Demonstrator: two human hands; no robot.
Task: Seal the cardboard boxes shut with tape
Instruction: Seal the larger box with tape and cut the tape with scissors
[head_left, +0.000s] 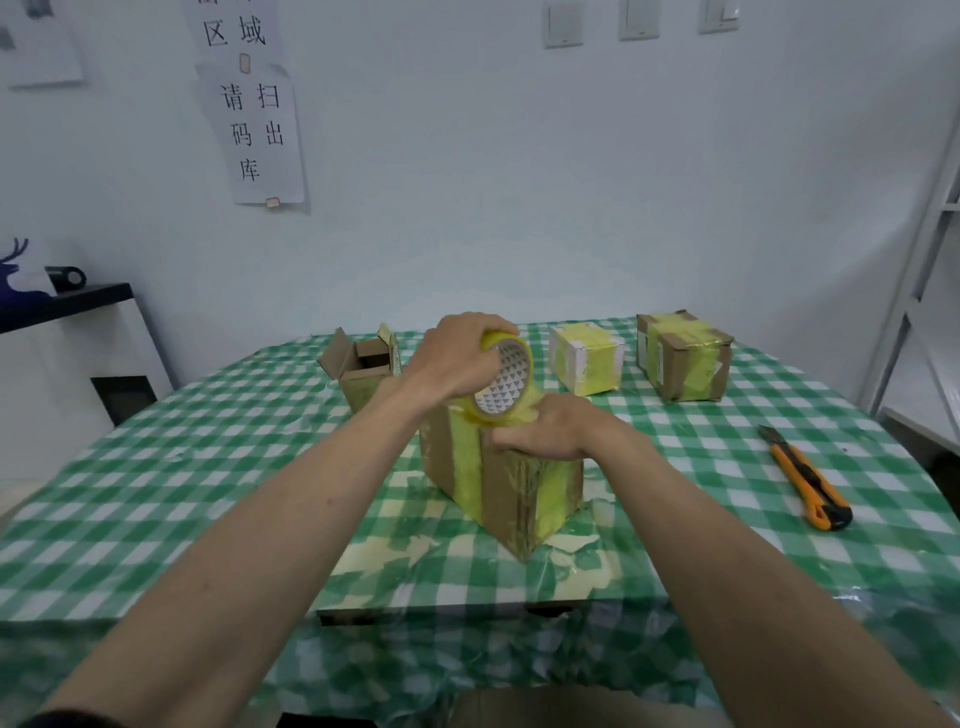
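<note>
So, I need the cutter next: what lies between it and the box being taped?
Only bare checked tablecloth between utility knife and box, head view.

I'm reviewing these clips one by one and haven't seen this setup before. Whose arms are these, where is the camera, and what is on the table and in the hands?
There is no machine: the single picture comes from a camera worn on a person's head, looking down at their bare arms. The left hand grips a tape roll on top of the cardboard box in the middle. The right hand presses on that box's top edge. On the checked tablecloth are also an open box, two taped boxes and an orange utility knife.
</note>
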